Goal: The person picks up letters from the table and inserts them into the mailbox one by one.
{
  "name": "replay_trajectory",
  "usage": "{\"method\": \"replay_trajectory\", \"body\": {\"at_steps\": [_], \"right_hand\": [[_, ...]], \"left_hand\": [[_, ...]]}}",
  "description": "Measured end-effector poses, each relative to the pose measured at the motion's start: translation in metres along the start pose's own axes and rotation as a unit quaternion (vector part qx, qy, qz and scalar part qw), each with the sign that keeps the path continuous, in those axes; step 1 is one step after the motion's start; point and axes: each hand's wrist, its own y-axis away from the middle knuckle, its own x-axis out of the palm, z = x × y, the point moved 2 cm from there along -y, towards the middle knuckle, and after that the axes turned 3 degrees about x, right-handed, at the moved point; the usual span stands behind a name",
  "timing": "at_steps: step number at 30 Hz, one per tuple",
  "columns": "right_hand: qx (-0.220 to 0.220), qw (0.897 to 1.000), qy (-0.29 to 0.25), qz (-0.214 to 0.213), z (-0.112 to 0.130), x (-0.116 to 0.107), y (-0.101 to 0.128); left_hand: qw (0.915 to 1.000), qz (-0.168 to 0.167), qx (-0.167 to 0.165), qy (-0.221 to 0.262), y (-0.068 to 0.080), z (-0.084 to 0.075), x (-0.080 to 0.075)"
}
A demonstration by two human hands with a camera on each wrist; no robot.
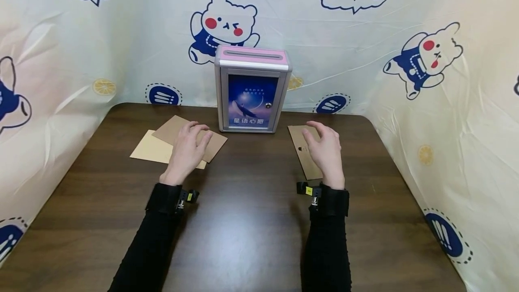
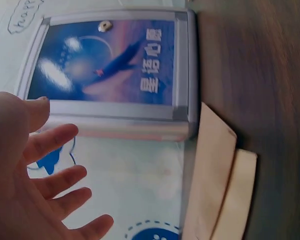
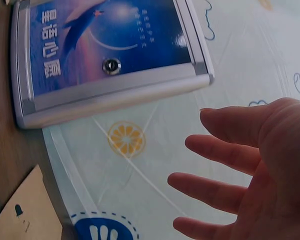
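My left hand (image 1: 187,150) hovers over two overlapping envelopes, a brown one (image 1: 166,129) on top of a paler, cream-coloured one (image 1: 147,149). Its fingers are spread and relaxed, with nothing in them, as the left wrist view also shows. On the other side, my right hand (image 1: 326,152) is held above a single brown envelope (image 1: 302,150) with a small dark print, covering part of it. Those fingers are loosely bent and hold nothing. Between the hands, farther back, stands a silver box (image 1: 253,98) with a pink slotted top, a blue whale picture and a small round lock.
The dark wooden table (image 1: 239,220) carries the box near its back edge. A patterned cloth (image 1: 348,57) with bears and lemon slices hangs behind the table and along both sides. Each wrist wears a black band with a small camera.
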Motion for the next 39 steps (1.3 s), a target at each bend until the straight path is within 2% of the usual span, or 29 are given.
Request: {"method": "replay_trajectory", "body": {"at_steps": [4,7,13,19,25,30,36,39], "right_hand": [[0.003,1.0,-0.002,-0.003,-0.007,-0.002,-0.002],[0.005,1.0,-0.002,-0.004,-0.01,-0.003,-0.002],[0.01,1.0,-0.008,0.007,-0.011,-0.001,-0.004],[0.011,1.0,-0.006,0.02,-0.008,0.005,-0.004],[0.002,1.0,-0.006,0.028,-0.005,0.01,-0.004],[-0.006,1.0,-0.003,0.029,-0.003,0.012,-0.003],[-0.013,1.0,0.002,0.026,-0.001,0.012,-0.003],[-0.011,1.0,0.002,0.027,-0.001,0.011,-0.003]], "left_hand": [[0.999,0.02,-0.029,-0.027,0.002,0.01,-0.001],[0.9954,0.056,-0.052,-0.057,0.004,0.017,-0.001],[0.9784,0.146,-0.071,-0.127,0.007,0.026,0.001],[0.9667,0.191,-0.087,-0.147,0.01,0.031,0.005],[0.9593,0.214,-0.079,-0.167,0.014,0.031,0.015],[0.9542,0.23,-0.095,-0.167,0.018,0.031,0.025],[0.9599,0.204,-0.078,-0.176,0.019,0.029,0.028],[0.9615,0.19,-0.048,-0.193,0.019,0.027,0.03]]}}
